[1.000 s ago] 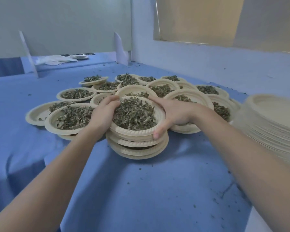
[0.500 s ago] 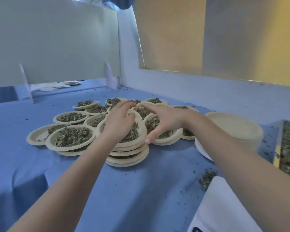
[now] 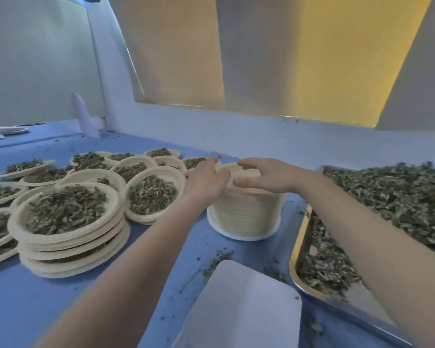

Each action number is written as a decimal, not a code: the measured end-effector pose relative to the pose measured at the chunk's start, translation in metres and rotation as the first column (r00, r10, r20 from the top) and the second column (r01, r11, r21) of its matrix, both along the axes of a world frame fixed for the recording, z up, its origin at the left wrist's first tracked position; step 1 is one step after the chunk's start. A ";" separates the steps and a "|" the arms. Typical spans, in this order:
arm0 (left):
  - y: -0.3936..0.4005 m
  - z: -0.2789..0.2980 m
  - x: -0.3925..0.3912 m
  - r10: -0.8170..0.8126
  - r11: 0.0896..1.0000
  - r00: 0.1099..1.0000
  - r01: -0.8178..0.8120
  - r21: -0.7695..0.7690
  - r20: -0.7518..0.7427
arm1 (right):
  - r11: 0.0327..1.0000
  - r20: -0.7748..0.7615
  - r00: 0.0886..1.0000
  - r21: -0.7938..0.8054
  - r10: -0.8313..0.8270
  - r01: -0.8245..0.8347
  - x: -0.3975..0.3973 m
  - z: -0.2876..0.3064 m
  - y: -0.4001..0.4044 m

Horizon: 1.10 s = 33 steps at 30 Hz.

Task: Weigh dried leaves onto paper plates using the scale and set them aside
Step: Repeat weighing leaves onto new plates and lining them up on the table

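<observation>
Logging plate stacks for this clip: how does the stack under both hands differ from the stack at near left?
The stack under the hands is tall, tightly nested and shows no leaves; the near-left stack is lower, loosely layered, and its top plate holds dried leaves. The left hand and right hand rest on the tall stack's top; nothing touches the near-left one. The tall stack sits on a white base, the other straight on the blue cloth. Both are beige paper plates.
</observation>
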<state>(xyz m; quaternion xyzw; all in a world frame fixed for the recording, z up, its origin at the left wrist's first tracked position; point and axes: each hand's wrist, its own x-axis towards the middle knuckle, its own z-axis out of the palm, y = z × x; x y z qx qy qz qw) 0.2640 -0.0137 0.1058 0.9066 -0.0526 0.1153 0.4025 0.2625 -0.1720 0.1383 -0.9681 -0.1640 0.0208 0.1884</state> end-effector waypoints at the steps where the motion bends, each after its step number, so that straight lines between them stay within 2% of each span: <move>1: -0.007 -0.003 0.007 0.014 1.000 0.999 -0.015 -0.005 -0.029 | 1.000 0.033 0.999 -0.001 -0.026 0.026 0.005 -0.005 -0.006; 6: -0.023 -0.017 0.030 0.100 0.995 0.987 -0.101 -0.006 -0.123 | 0.979 0.121 0.974 0.088 -0.192 0.182 0.024 -0.028 -0.026; 11: -0.025 -0.017 0.039 0.100 0.995 0.987 -0.097 0.025 -0.129 | 0.925 0.002 0.937 0.162 -0.348 0.343 0.036 -0.038 -0.042; 15: -0.024 -0.007 0.034 0.072 0.982 0.990 -0.049 0.181 -0.124 | 0.929 0.027 0.939 0.152 -0.344 0.336 0.037 -0.034 -0.044; 19: -0.025 0.012 0.027 0.075 0.974 0.993 -0.054 0.221 -0.088 | 0.936 0.108 0.941 0.188 -0.320 0.297 0.027 -0.014 -0.038; 26: -0.016 0.043 -0.014 0.020 0.989 0.998 -0.011 0.151 -0.062 | 0.927 0.102 0.945 0.255 -0.310 0.276 -0.020 0.013 -0.037; 33: 0.004 0.028 -0.105 0.015 0.996 1.000 -0.016 0.088 0.012 | 0.943 0.074 0.973 0.270 -0.220 0.193 -0.107 0.000 -0.028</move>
